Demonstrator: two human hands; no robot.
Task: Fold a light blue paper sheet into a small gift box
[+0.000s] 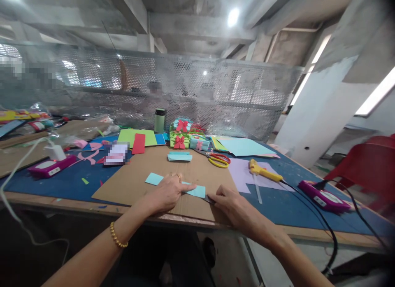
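Observation:
A light blue paper strip lies flat on a sheet of brown cardboard in front of me. My left hand holds the strip down, its index finger stretched along the paper and the other fingers curled. Just past the strip's right end, my right hand is closed in a pinch on a thin, greyish flat piece, too small to name. Farther back on the cardboard sits a folded light blue paper piece. Scissors with red and yellow handles lie behind my right hand.
A yellow glue gun rests on lilac paper at the right. Purple power boxes with cords lie on both sides. Small paper boxes with red bows, a green bottle and coloured sheets line the back, before a perforated metal screen.

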